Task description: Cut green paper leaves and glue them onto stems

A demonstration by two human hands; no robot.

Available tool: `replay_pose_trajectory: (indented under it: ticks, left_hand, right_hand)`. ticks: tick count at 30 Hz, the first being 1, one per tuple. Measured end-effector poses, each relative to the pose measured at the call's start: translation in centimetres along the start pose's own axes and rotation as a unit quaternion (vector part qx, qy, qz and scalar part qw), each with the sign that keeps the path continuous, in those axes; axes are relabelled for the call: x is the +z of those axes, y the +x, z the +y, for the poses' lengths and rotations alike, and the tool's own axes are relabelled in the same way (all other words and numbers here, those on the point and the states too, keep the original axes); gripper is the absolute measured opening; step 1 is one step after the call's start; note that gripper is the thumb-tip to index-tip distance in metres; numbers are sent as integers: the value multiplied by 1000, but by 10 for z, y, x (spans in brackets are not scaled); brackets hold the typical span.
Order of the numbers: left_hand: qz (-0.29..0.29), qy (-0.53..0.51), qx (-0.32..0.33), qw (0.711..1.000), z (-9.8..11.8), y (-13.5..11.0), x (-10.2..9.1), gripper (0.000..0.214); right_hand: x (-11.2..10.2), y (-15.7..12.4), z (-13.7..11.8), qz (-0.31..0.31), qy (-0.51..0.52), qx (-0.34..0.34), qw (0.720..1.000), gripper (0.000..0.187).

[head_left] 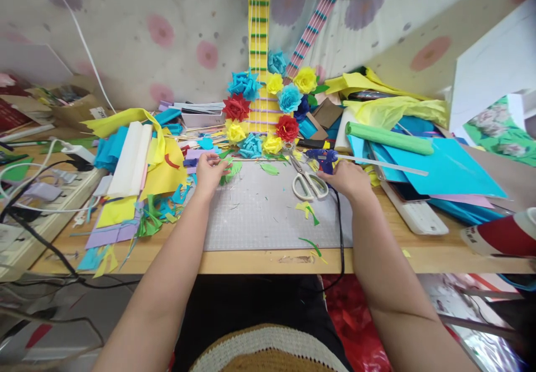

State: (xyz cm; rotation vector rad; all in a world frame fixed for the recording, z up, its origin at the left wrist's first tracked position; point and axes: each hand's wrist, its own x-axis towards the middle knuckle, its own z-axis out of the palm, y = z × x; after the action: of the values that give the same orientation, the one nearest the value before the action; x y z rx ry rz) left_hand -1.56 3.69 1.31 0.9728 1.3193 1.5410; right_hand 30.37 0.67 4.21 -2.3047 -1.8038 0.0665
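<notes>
My right hand [347, 179] is wrapped round a blue hot glue gun [325, 158] at the mat's far right. A long whitish glue stick [389, 165] sticks out of its back, and a black cord [341, 232] runs down over the table edge. At the far left of the mat, my left hand [209, 174] pinches a green paper leaf [234, 170]; part of the leaf is behind the fingers. Another green leaf [269, 168] lies flat nearby. White-handled scissors [309, 185] rest beside the glue gun. Behind the mat stands a yellow paper guitar [259, 37] with paper flowers.
Paper scraps litter the grey cutting mat [259, 227]. Crepe paper rolls [130, 160] and offcuts crowd the left, beside a power strip [54, 215] with cables. Blue sheets [448, 165], a green roll [389, 138] and a paper cup [502, 232] are on the right.
</notes>
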Motion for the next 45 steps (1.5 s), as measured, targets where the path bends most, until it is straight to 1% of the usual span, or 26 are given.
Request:
replay_pose_trajectory:
  ticks: [1,2,5,7,8,9,10,11,12,15,18,20,24,26,28,31,33,35,38,40,45]
  left_hand:
    - [1,0,-3,1000,0,1,-2,37]
    - [1,3,-5,1000,0,2,-3,37]
    - [5,23,-3,1000,1,4,-8,38]
    - [11,43,5,999,0,6,-11,38]
    - [15,52,11,998,0,7,-12,38]
    - [18,61,17,998,0,8,-13,38]
    - [22,68,24,997,-1,9,-14,37]
    - [25,74,30,997,-1,9,-14,37]
    - [27,78,35,996,-2,10,-14,36]
    - [30,86,43,995,-3,10,-15,35]
    - [33,90,54,994,-4,10,-15,34]
    - [34,87,59,994,-4,11,-15,33]
    - [29,88,58,994,-6,12,-14,31]
    - [26,94,59,993,-6,12,-14,31]
    - [27,97,63,993,-6,12,-15,31]
    - [43,97,64,992,-5,14,-17,30]
    - [58,94,58,992,-4,15,-18,29]
    - [70,89,52,992,-3,16,-19,29]
    - [79,83,47,992,-1,17,-20,28]
    - [80,82,48,992,-1,17,-20,28]
    - [74,82,58,992,-3,18,-21,27]
  right_hand:
    - [-4,-4,-8,-30,-31,2,999,40]
    - [-8,-9,-18,-65,-50,-15,997,36]
    - [-14,-19,-55,-139,-41,-125,981,30]
    - [-10,-21,-81,-151,-19,-223,963,23]
    - [-6,-20,-94,-159,4,-289,944,20]
    - [-1,-19,-105,-161,28,-361,918,17]
    - [5,-17,-116,-154,47,-414,896,16]
    - [12,-16,-125,-142,58,-444,883,18]
    - [19,-14,-133,-131,59,-456,878,22]
    - [37,-10,-149,-118,42,-451,884,28]
    - [45,-8,-152,-117,41,-436,891,24]
    - [43,-10,-149,-132,48,-438,888,19]
    - [35,-17,-138,-200,58,-443,872,11]
    - [33,-23,-134,-211,58,-443,870,11]
    - [32,-29,-133,-187,50,-440,877,14]
    - [32,-34,-138,-142,15,-432,890,18]
    - [32,-34,-144,-122,-9,-424,897,24]
    - [33,-32,-151,-104,-23,-426,898,31]
    - [34,-28,-154,-96,-48,-457,883,34]
    - [34,-28,-150,-99,-63,-467,876,34]
    - [34,-33,-132,-92,-59,-449,887,35]
